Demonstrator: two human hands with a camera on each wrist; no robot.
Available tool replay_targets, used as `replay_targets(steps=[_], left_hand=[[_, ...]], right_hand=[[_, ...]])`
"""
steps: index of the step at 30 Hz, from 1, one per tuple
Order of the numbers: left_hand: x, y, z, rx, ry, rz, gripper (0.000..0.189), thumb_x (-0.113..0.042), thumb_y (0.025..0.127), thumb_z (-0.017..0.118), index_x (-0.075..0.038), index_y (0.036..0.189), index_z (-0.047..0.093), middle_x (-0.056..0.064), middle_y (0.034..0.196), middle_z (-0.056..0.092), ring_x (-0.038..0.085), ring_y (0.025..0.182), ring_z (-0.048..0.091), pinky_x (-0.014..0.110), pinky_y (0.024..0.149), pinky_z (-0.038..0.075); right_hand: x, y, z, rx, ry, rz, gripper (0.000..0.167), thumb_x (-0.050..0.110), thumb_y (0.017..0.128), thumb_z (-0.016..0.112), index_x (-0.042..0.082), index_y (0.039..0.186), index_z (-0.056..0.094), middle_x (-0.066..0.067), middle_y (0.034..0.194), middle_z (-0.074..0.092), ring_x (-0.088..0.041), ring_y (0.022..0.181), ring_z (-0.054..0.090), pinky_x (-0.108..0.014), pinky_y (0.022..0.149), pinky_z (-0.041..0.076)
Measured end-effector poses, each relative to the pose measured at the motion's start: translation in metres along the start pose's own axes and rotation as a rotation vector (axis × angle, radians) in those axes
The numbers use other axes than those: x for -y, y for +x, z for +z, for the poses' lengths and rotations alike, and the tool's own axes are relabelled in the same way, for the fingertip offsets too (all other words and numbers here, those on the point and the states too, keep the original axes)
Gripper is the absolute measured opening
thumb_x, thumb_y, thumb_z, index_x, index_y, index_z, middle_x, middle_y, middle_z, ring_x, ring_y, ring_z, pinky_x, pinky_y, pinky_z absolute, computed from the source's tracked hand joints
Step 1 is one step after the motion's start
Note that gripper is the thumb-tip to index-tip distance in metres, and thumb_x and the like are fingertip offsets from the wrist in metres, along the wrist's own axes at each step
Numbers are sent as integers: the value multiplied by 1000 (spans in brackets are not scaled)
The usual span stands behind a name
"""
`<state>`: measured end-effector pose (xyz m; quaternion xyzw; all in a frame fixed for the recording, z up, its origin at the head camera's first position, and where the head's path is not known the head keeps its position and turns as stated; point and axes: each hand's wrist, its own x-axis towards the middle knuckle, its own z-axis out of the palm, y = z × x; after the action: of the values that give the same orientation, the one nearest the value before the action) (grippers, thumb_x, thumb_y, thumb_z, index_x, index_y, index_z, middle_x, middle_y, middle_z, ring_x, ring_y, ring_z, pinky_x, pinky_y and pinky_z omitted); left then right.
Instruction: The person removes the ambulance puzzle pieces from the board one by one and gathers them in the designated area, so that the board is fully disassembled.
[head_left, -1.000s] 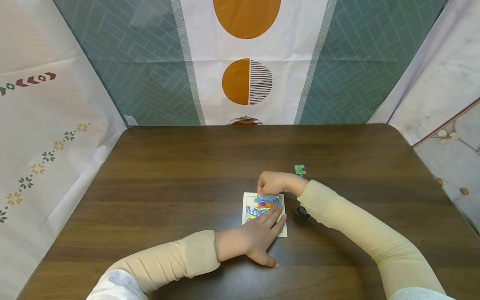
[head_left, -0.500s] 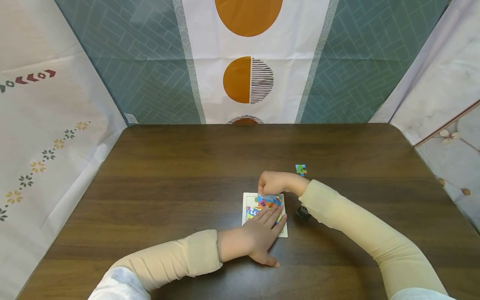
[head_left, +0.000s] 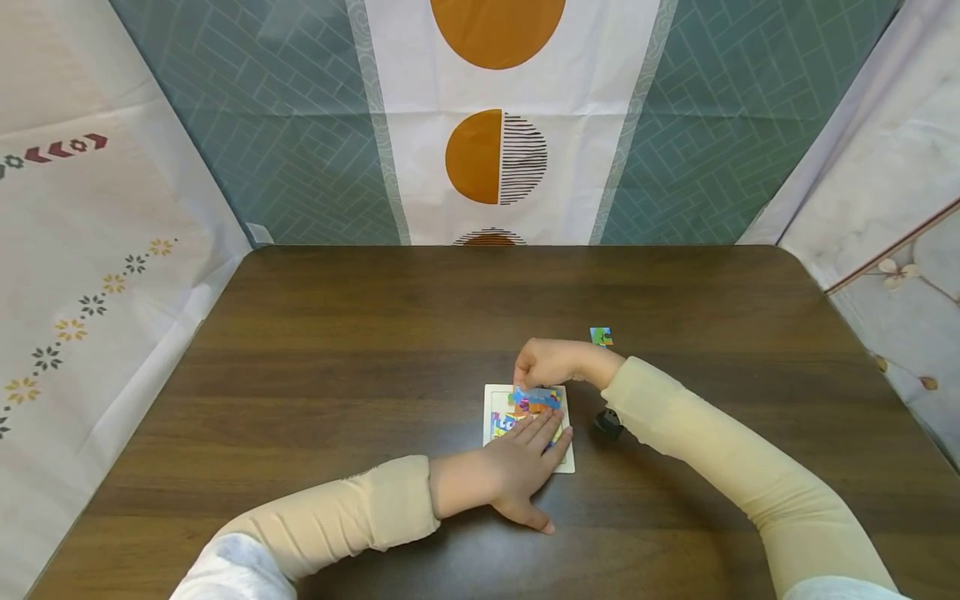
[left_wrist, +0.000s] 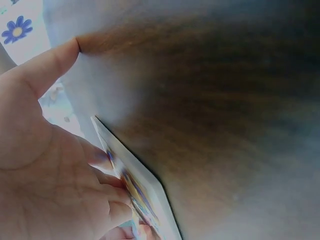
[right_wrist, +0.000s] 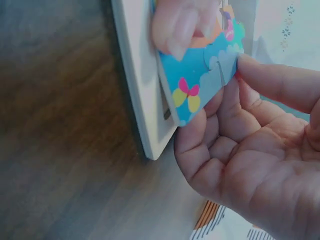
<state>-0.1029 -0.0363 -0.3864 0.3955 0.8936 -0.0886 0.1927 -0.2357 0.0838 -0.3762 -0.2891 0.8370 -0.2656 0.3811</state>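
Closest to us, the left hand [head_left: 517, 479] lies spread over the near half of the puzzle tray [head_left: 488, 412], thumb reaching past its edge. At the tray's far edge the right hand [head_left: 553, 363] pinches the blue butterfly piece [right_wrist: 197, 75], tilted with one edge raised. We judge this to be a fitting step; the next move probably calls for aligning that piece and pressing it level. Beyond the tray's far right corner we see a loose piece [head_left: 602, 336] on the table [head_left: 360, 333]; behind the table's far edge hangs a circle-printed cloth [head_left: 585, 75].

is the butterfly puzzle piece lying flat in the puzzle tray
No, the butterfly puzzle piece is tilted, its lower corner raised off the puzzle tray.
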Motion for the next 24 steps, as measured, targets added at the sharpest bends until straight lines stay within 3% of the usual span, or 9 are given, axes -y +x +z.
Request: replay_targets(steps=[10,14,21,24], left_hand=[[3,0,-1,-1,-43,22,107,-70,77,59,-12,154,12,11,160,5,21,148,5,31,119,13],[4,-1,0,-16,-47,24,107,-70,77,59,-13,154,13,11,160,6,21,148,6,30,118,14],[5,-2,1,-20,-59,26,107,-71,76,59,-13,154,12,10,161,4,20,148,8,31,118,16],[6,-1,1,-11,-62,27,108,-71,77,59,-14,154,11,10,161,3,20,148,7,31,118,16]], right_hand=[[-4,0,-2,0,79,-2,15,-2,84,55,-6,90,69,0,72,61,-9,62,49,-20,59,42],[-3,-1,-1,-20,92,-15,15,-2,84,56,-6,91,69,-1,73,62,-9,63,50,-21,61,44],[-6,-2,2,-86,120,-46,15,4,88,58,-3,95,69,-4,84,66,-12,80,56,-27,79,48],[-7,-3,3,-113,158,-66,14,4,89,57,-4,96,68,-3,84,65,-12,80,55,-27,78,48]])
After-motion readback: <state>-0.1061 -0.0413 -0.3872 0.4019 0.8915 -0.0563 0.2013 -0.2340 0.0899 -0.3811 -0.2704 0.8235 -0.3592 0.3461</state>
